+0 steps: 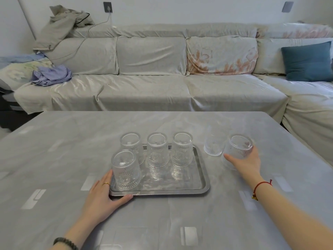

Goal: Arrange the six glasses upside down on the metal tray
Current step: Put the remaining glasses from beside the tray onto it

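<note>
Grey marbled table [54, 141] carries a steel tray [180, 188] with four upturned glasses [157, 150]. Right of it my right hand [246, 163] curls round a tilted glass [237, 148], just beside another glass [213, 147]; my left hand [102, 195] lies flat, straight fingers touching the tray's near-left corner.

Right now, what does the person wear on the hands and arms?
No sleeves show; both forearms are bare. The left hand wears a thin gold ring on one finger, and a dark beaded bracelet circles its wrist. The right hand shows no ring; its wrist carries a red string bracelet with a small gold charm.
</note>
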Tool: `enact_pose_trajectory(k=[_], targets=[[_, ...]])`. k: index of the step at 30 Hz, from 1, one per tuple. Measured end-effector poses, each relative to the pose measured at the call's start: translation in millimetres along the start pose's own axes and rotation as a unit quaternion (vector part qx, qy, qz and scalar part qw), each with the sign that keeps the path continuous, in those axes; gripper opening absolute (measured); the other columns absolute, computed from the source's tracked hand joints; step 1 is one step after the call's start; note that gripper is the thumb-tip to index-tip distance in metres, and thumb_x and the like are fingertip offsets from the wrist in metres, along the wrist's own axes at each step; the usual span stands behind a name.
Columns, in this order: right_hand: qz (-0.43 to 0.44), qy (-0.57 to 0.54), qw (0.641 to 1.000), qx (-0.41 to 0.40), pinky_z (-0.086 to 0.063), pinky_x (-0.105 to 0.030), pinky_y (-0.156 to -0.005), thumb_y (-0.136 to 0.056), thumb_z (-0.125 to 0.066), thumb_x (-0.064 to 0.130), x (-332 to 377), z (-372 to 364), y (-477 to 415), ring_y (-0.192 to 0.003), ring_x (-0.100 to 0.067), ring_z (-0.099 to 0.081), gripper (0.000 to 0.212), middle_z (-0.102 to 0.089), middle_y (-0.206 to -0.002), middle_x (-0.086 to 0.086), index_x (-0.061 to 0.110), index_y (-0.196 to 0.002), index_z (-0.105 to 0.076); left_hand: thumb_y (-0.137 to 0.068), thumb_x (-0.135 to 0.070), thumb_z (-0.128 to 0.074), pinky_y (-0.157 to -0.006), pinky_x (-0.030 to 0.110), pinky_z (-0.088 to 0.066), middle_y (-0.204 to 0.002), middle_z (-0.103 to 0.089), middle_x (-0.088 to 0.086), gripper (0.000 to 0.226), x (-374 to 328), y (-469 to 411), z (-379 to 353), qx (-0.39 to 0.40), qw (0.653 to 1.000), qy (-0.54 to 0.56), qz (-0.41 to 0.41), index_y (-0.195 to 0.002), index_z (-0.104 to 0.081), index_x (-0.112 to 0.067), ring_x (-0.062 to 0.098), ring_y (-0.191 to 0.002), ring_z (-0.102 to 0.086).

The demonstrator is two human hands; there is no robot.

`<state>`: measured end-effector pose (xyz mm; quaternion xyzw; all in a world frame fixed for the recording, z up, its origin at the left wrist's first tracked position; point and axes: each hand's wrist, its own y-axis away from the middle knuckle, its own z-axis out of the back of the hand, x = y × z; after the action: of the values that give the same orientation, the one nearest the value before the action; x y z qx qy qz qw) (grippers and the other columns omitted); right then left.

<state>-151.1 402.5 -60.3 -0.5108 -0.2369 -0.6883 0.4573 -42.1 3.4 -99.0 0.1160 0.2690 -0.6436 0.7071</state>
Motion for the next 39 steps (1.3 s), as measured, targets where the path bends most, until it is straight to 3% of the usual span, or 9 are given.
enact_pose_trajectory(k=[4, 7, 11, 14, 19, 21, 27, 33, 39], targets=[[0.068, -0.03, 0.997, 0.03, -0.038, -0.032, -0.092, -0.055, -0.084, 0.032, 19.5, -7.6, 30.3, -0.11, -0.018, -0.049, 0.074, -0.05, -0.116, 0.004, 0.026, -0.114, -0.04, -0.054, -0.075, -0.062, -0.108, 0.038, -0.034, -0.142, -0.044, -0.007, 0.104, 1.5, 0.0, -0.2, 0.005, 1.0, -0.008, 0.008, -0.139, -0.026, -0.027, 0.016, -0.128, -0.04], [0.111, -0.044, 0.985, 0.124, -0.041, -0.029, -0.087, -0.05, -0.086, 0.033, 37.2, -23.5, 62.0, -0.102, -0.01, -0.051, 0.075, -0.053, -0.111, 0.01, 0.033, -0.11, -0.041, -0.053, -0.077, -0.06, -0.109, 0.038, -0.033, -0.143, -0.043, -0.006, 0.107, 2.8, 0.8, -1.8, 0.005, 1.0, -0.013, 0.013, -0.14, -0.025, -0.025, 0.016, -0.128, -0.039], [0.168, -0.025, 0.963, 0.211, -0.04, -0.005, -0.07, -0.047, -0.086, 0.035, 55.4, -55.4, 103.0, -0.086, 0.01, -0.052, 0.063, -0.055, -0.092, 0.02, 0.046, -0.091, -0.043, -0.051, -0.083, -0.053, -0.113, 0.037, -0.027, -0.149, -0.034, -0.003, 0.116, 6.8, 1.1, -3.7, 0.013, 0.999, -0.024, 0.028, -0.143, -0.02, -0.02, 0.016, -0.134, -0.032], [0.18, -0.002, 0.955, 0.237, -0.038, -0.001, -0.071, -0.047, -0.083, 0.04, 63.3, -77.7, 122.9, -0.093, 0.021, -0.046, 0.067, -0.052, -0.094, 0.029, 0.047, -0.097, -0.04, -0.049, -0.086, -0.049, -0.115, 0.036, -0.023, -0.152, -0.029, -0.004, 0.121, 9.0, 1.1, -5.6, 0.017, 0.999, -0.016, 0.028, -0.144, -0.016, -0.02, 0.015, -0.137, -0.028], [0.149, 0.018, 0.961, 0.231, -0.041, -0.023, -0.087, -0.048, -0.084, 0.039, 65.7, -106.5, 138.2, -0.103, -0.01, -0.053, 0.08, -0.058, -0.11, 0.009, 0.023, -0.116, -0.043, -0.046, -0.089, -0.044, -0.116, 0.036, -0.02, -0.153, -0.026, -0.006, 0.124, 11.5, 0.0, -6.8, 0.017, 1.0, -0.013, 0.021, -0.145, -0.014, -0.021, 0.013, -0.138, -0.026], [0.131, 0.021, 0.965, 0.224, -0.041, -0.029, -0.093, -0.05, -0.084, 0.039, 66.7, -114.7, 140.2, -0.11, -0.014, -0.051, 0.085, -0.057, -0.117, 0.004, 0.02, -0.121, -0.042, -0.046, -0.09, -0.043, -0.117, 0.036, -0.02, -0.153, -0.026, -0.007, 0.124, 12.5, -0.9, -7.7, 0.015, 1.0, -0.013, 0.018, -0.145, -0.012, -0.022, 0.012, -0.137, -0.026], [0.104, 0.012, 0.968, 0.229, -0.034, -0.022, -0.089, -0.053, -0.085, 0.035, 64.6, -128.4, 144.3, -0.105, -0.005, -0.045, 0.086, -0.049, -0.109, 0.014, 0.022, -0.124, -0.038, -0.049, -0.088, -0.046, -0.117, 0.035, -0.018, -0.152, -0.026, -0.009, 0.12, 13.2, -1.5, -8.2, 0.006, 1.0, -0.008, 0.006, -0.144, -0.012, -0.023, 0.008, -0.137, -0.027], [0.113, 0.02, 0.962, 0.249, -0.034, -0.031, -0.104, -0.057, -0.083, 0.037, 60.8, -135.7, 148.0, -0.126, -0.016, -0.042, 0.095, -0.047, -0.136, 0.0, 0.019, -0.133, -0.028, -0.05, -0.086, -0.047, -0.118, 0.034, -0.015, -0.153, -0.023, -0.008, 0.12, 11.0, -0.1, -6.5, 0.01, 1.0, -0.007, 0.009, -0.145, -0.011, -0.022, 0.008, -0.138, -0.025], [0.108, -0.018, 0.941, 0.319, -0.038, -0.031, -0.1, -0.055, -0.083, 0.041, 55.9, -117.4, 132.6, -0.119, -0.013, -0.043, 0.096, -0.044, -0.131, 0.006, 0.029, -0.133, -0.028, -0.049, -0.088, -0.045, -0.117, 0.035, -0.018, -0.153, -0.026, -0.008, 0.12, 10.4, -0.7, -6.0, 0.007, 1.0, -0.006, 0.011, -0.144, -0.014, -0.021, 0.009, -0.138, -0.027]])
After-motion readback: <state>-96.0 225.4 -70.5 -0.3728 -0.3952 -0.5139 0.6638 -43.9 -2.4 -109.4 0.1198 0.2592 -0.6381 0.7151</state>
